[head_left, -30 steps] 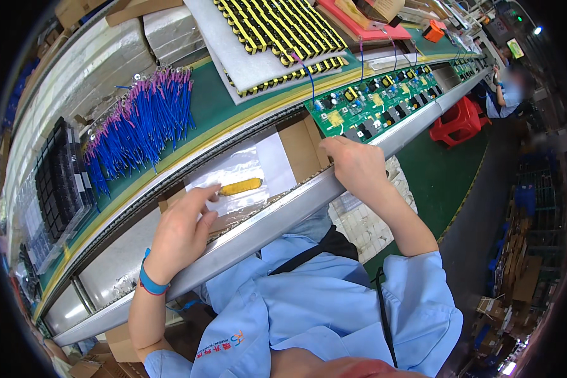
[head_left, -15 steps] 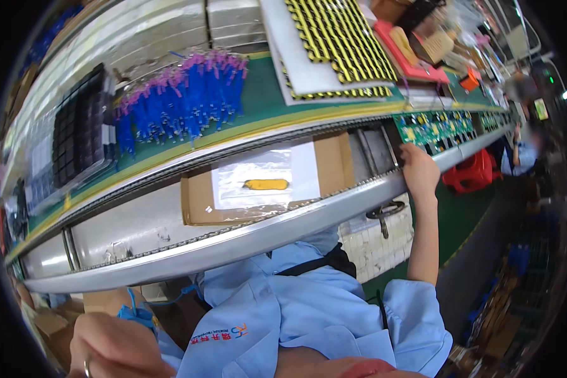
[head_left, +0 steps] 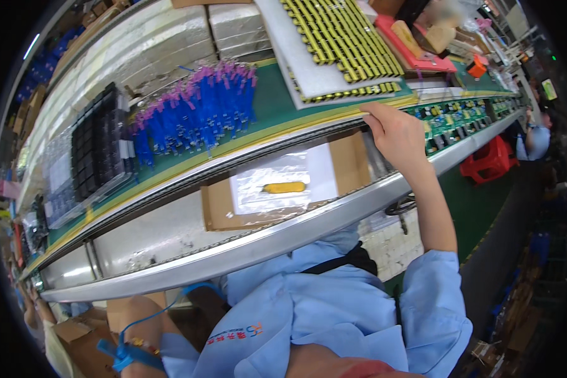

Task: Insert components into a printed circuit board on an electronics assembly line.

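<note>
My right hand [head_left: 399, 135] hovers over the inner rail of the conveyor, by the yellow edge [head_left: 334, 114] of the green bench. Its index finger points left, with the thumb apart below it; nothing shows between them. Close to its right is a row of green circuit boards [head_left: 450, 120] on the conveyor. Left of the hand, a cardboard tray [head_left: 349, 165] holds a clear plastic bag [head_left: 249, 189] with a yellow elongated piece [head_left: 286, 187] on it. My left forearm, with a blue wrist strap [head_left: 135, 356], is bent at the lower left; its hand is out of the picture.
Pink-tipped blue leads [head_left: 198, 110] lie in a heap on the bench, beside black trays [head_left: 97, 142]. Black-and-yellow parts stand in rows on white foam sheets [head_left: 283, 44]. Farther right are a pink tray [head_left: 416, 53] and a red stool [head_left: 488, 160]. The metal conveyor rail [head_left: 283, 233] runs before me.
My right hand has left the circuit boards' near end and moved up and left toward the bench edge. My left hand has dropped out of the picture. The whole view has shifted slightly.
</note>
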A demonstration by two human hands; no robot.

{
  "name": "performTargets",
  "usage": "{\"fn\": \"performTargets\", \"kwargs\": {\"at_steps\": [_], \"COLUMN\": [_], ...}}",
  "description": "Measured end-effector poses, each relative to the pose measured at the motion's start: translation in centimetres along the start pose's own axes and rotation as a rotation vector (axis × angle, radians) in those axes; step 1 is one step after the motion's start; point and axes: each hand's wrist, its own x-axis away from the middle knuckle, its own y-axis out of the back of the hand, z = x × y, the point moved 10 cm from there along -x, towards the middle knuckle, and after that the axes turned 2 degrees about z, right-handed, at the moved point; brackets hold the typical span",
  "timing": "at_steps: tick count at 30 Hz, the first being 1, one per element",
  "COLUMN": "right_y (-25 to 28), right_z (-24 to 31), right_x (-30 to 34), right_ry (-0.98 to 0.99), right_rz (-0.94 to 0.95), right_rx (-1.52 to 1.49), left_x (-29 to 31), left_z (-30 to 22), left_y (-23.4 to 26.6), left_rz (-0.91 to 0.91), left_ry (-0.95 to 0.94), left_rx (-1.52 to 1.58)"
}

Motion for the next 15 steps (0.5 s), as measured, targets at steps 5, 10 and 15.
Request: {"fn": "performTargets", "kwargs": {"at_steps": [5, 10, 15], "right_y": [-1.9, -3.8, -8.4], "right_z": [5.0, 10.3, 6.0], "right_x": [-2.5, -6.8, -5.5], "right_ry": [0.262, 0.416, 0.370], "right_rz": [-0.016, -0.057, 0.078], "right_rx": [-0.088, -0.421, -0.584], "left_x": [4.6, 11.5, 21.3], "left_z": [-4.2, -3.7, -3.4], "left_y": [-2.7, -11.0, -18.1], "left_rz": [0.446, 0.715, 0.907], "left_ry": [0.057, 0.083, 0.363], "left_rx": [0.079, 0.578, 0.609]}}
